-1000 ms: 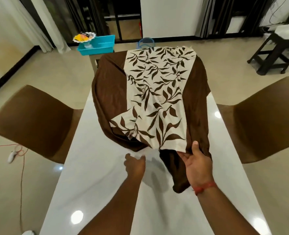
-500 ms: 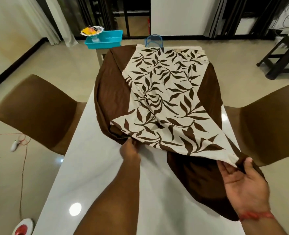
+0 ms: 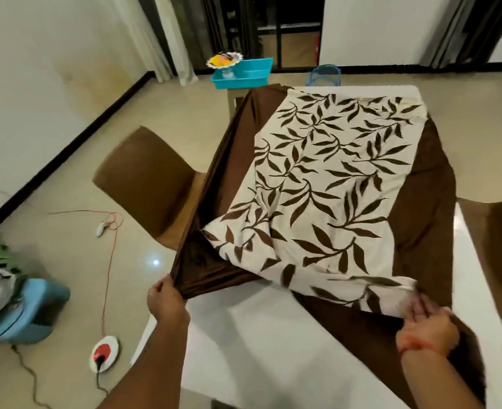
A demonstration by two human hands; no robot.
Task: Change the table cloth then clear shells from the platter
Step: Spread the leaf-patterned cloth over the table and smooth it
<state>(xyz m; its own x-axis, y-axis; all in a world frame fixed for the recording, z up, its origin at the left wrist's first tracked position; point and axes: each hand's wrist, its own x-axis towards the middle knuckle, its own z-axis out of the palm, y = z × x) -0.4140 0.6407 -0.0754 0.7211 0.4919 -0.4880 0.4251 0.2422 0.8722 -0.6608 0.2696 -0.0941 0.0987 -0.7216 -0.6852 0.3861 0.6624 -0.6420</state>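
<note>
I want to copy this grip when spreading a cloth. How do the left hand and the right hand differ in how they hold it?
The left hand grips the plain brown edge of the table cloth; the right hand holds the leaf-printed edge. The left hand sits beyond the white table's left edge; the right hand is over the table. The left shows its back; the right is blurred with its fingers toward the cloth. Both hold the near end.

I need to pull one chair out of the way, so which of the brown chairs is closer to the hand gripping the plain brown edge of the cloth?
The brown chair on the left, beside the left hand.
</note>
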